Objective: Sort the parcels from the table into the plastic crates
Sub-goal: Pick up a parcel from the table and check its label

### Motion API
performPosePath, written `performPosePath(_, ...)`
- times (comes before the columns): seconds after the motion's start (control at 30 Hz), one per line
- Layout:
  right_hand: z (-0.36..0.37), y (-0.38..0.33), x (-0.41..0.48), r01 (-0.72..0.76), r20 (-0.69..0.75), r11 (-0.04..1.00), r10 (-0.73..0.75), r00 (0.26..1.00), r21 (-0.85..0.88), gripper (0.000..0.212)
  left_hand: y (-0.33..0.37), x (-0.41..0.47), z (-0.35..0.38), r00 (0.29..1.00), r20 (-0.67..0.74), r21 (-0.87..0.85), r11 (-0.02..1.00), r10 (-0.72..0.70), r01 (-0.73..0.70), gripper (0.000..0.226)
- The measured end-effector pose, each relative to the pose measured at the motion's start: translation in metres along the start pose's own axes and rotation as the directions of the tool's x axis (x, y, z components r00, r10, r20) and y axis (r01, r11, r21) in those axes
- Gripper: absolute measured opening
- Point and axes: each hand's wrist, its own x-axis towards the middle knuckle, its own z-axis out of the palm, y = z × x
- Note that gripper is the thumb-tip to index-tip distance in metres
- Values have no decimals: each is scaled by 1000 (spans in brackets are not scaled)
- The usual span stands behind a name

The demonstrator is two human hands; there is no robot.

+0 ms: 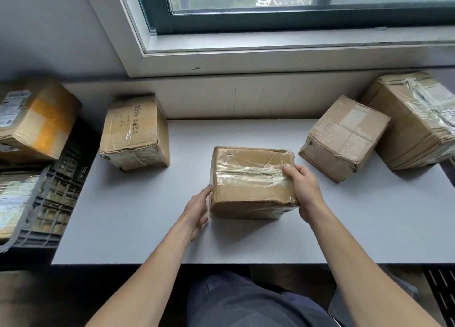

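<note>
The taped cardboard parcel (248,179) sits on the table (147,228) at 12 o'clock. Your right hand (304,193) clasps its right edge, thumb on top; your left hand (197,209) presses straight-fingered against its left side. Squeeze evenly (the tape looks slick) before lifting toward the plastic crate (56,198) at 9 o'clock.

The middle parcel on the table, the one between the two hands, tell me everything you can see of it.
The middle parcel is a brown cardboard box, creased and dented, with wrinkled clear tape across its top. It appears to rest on the grey table. The right hand grips its right near corner, thumb on top; the left hand touches its left side with straight fingers.
</note>
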Motion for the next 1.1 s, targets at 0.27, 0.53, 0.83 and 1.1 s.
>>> performPosePath(0.27, -15, 16, 2, -198, -2, 979, 198, 980, 55, 23, 36, -18, -7, 969, 72, -127, 966, 236, -226, 49)
performPosePath(0.53, 1, 13, -8, -158, 164, 976, 182, 969, -151, 35, 42, -36, -7, 928, 88, -53, 932, 362, -358, 41)
performPosePath(0.83, 5, -27, -20, -20, 325, 990, 65, 944, -142, 46, 14, -13, -5, 978, 15, -111, 973, 207, -204, 20)
performPosePath(1.1, -6, -27, -24, -62, 257, 998, 53, 965, 27, 23, -23, 1, -9, 998, 59, 78, 997, -16, 12, 66)
